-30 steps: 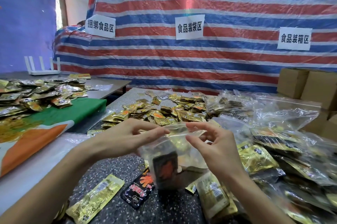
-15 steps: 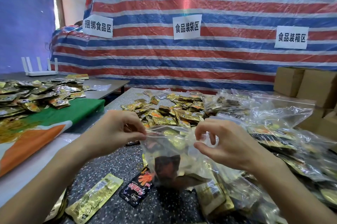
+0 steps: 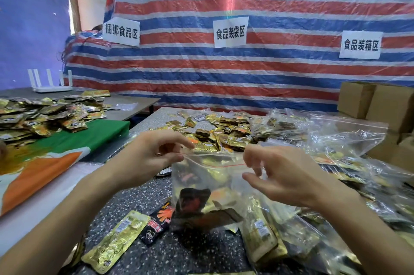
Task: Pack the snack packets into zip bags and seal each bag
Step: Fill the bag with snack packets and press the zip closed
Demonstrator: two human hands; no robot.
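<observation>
I hold a clear zip bag [image 3: 208,187] upright above the speckled table [image 3: 125,209]; inside it are gold and dark red-black snack packets. My left hand [image 3: 147,158] pinches the bag's top left corner between thumb and forefinger. My right hand [image 3: 275,174] pinches the top right end of the red zip strip, which runs stretched between the two hands. A gold packet [image 3: 116,241] and a black packet [image 3: 159,221] lie flat on the table below the bag.
A heap of loose gold packets [image 3: 215,133] lies behind the bag. Filled and empty clear bags [image 3: 349,158] pile up at the right, with cardboard boxes [image 3: 380,104] beyond. At the left a second table holds more packets [image 3: 44,115] on a green-orange cloth [image 3: 56,153].
Both hands have moved apart along the bag's top, from the middle out to its two corners, and the bag mouth is now pulled flat and straight.
</observation>
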